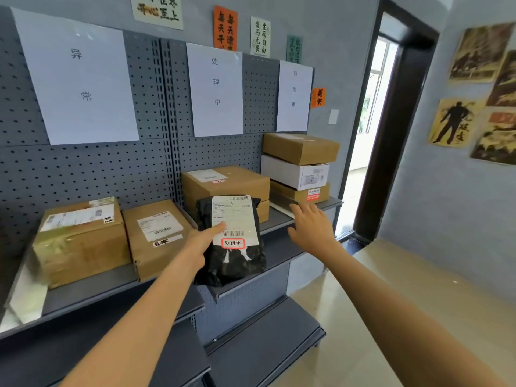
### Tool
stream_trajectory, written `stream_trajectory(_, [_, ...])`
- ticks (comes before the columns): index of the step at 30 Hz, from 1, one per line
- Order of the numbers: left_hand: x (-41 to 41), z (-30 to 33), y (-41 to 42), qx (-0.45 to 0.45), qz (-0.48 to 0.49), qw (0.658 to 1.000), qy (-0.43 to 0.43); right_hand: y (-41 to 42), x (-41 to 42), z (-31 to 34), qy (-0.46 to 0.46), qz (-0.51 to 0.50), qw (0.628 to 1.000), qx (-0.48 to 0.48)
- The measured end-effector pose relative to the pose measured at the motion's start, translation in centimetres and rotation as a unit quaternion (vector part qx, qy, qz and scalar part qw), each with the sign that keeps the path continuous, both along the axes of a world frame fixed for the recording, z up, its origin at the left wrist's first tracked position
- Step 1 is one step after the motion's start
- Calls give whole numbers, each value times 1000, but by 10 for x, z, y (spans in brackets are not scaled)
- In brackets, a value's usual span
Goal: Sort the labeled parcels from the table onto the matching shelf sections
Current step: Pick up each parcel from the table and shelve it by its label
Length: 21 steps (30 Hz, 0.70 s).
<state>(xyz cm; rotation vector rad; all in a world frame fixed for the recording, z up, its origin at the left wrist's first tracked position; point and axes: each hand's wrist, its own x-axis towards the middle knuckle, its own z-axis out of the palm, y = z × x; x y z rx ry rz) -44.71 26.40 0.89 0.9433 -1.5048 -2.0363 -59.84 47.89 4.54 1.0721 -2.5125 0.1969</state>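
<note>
A black plastic mailer [234,258] with a white shipping label and a red-framed sticker reading 处理中 is held over the front edge of the middle shelf section [275,219]. My left hand [202,243] grips its left edge, thumb lying on the label. My right hand [312,227] hovers to the mailer's right with fingers spread, holding nothing. Behind the mailer sits a brown box [226,182], under a paper sign 处理中 [215,89].
Two brown boxes [81,238] [156,236] sit in the left section under the 异常 sign [78,76]. On the right a stack of three boxes [300,166] stands under the 待处理 sign [293,97]. Lower shelves [262,342] jut out below; a doorway [371,129] opens at the right.
</note>
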Motion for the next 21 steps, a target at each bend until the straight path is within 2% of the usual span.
stream_trajectory(7, [-70, 5, 45, -17, 27, 999, -34, 21, -80, -11, -13, 13, 1000, -1])
stream_trajectory(21, [-216, -27, 136, 42, 79, 996, -18, 84, -242, -27, -25, 79, 996, 30])
